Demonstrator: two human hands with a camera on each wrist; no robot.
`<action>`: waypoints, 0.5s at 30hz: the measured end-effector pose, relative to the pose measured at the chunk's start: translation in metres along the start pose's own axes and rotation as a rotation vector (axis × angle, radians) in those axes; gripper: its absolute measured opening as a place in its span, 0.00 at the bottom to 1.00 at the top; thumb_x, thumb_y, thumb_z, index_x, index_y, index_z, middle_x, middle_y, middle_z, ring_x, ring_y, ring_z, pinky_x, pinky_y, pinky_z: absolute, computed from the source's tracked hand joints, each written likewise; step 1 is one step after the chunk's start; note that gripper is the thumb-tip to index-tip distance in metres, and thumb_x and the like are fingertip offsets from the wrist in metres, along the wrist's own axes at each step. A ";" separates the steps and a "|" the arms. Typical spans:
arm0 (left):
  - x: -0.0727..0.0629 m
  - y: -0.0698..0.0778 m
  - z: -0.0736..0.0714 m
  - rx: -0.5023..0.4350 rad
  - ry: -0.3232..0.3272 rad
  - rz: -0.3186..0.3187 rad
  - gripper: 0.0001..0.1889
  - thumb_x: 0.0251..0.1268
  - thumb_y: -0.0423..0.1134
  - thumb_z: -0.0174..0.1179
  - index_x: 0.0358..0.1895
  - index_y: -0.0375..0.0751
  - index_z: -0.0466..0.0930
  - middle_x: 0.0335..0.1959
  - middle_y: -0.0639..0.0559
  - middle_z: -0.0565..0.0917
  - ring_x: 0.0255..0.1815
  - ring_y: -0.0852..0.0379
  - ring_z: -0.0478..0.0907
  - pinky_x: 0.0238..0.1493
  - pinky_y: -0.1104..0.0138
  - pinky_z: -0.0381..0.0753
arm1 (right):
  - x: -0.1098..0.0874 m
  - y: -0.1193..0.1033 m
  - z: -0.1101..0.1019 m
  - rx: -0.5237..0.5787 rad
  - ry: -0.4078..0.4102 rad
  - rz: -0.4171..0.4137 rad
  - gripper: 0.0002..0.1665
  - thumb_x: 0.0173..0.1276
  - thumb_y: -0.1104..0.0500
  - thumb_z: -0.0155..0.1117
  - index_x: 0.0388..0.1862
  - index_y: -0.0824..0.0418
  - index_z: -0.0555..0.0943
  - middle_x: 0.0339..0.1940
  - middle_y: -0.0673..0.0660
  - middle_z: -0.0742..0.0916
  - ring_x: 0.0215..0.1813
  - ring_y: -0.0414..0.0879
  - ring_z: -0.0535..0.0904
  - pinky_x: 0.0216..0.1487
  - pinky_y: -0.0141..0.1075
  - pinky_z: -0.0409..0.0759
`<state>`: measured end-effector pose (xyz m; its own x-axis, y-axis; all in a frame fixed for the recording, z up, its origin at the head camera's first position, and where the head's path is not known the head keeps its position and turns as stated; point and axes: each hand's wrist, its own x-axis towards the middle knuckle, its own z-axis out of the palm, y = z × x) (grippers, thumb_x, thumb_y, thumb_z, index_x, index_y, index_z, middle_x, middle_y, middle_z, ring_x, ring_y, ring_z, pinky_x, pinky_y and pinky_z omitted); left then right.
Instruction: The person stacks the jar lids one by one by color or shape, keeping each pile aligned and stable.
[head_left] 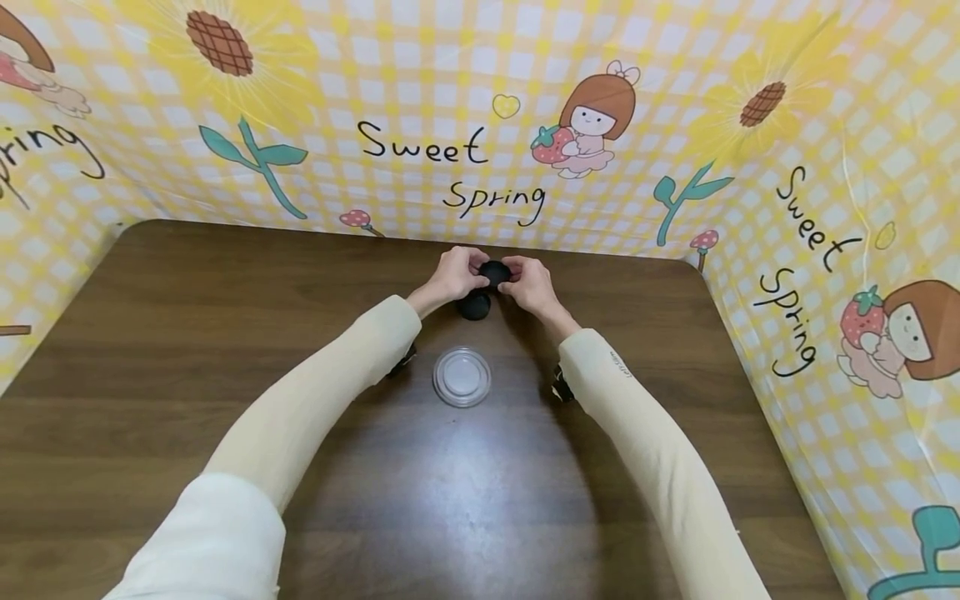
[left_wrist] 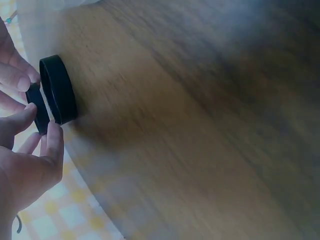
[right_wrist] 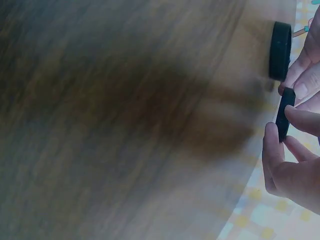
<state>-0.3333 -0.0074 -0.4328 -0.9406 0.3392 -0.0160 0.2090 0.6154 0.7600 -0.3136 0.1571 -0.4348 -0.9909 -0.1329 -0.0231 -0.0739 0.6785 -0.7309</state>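
Note:
Near the table's back edge, my left hand (head_left: 459, 273) and right hand (head_left: 528, 283) hold a thin black disc (head_left: 495, 272) between them. The fingertips and thumbs of both hands pinch it at its rim, from opposite sides. A larger black round piece (head_left: 474, 306) with a low wall sits on the table just in front of the disc; its hollow side shows partly in the left wrist view as a shallow black cup (left_wrist: 61, 92). In the right wrist view, the disc (right_wrist: 285, 115) is seen edge-on, clasped by fingers.
A clear round plastic dish or lid (head_left: 462, 377) lies on the brown wooden table (head_left: 465, 500), between the forearms. Yellow checked cloth (head_left: 420, 100) with printed flowers and figures hangs along the back and sides. Dark wrist cameras (head_left: 561, 385) sit under the sleeves.

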 end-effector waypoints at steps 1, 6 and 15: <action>-0.002 -0.001 -0.002 -0.003 0.005 0.005 0.20 0.62 0.31 0.65 0.58 0.32 0.78 0.50 0.39 0.82 0.52 0.48 0.79 0.56 0.61 0.76 | -0.001 -0.002 0.000 0.001 0.002 -0.008 0.28 0.62 0.69 0.67 0.63 0.67 0.76 0.51 0.64 0.85 0.50 0.54 0.82 0.52 0.41 0.79; -0.013 -0.001 -0.009 -0.007 0.012 0.021 0.20 0.62 0.31 0.66 0.57 0.31 0.78 0.49 0.39 0.82 0.51 0.47 0.79 0.55 0.60 0.76 | -0.008 -0.011 0.001 0.013 -0.012 -0.039 0.28 0.62 0.69 0.68 0.62 0.68 0.76 0.51 0.64 0.85 0.49 0.54 0.82 0.52 0.41 0.79; -0.040 0.000 -0.016 -0.024 0.010 0.034 0.20 0.58 0.30 0.68 0.54 0.29 0.79 0.45 0.38 0.83 0.48 0.47 0.80 0.53 0.60 0.77 | -0.028 -0.022 0.004 0.017 -0.064 -0.077 0.29 0.60 0.70 0.69 0.62 0.69 0.76 0.51 0.65 0.84 0.50 0.55 0.83 0.52 0.41 0.79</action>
<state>-0.3000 -0.0320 -0.4216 -0.9356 0.3527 0.0168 0.2348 0.5858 0.7757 -0.2834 0.1432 -0.4205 -0.9730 -0.2307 -0.0100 -0.1470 0.6524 -0.7435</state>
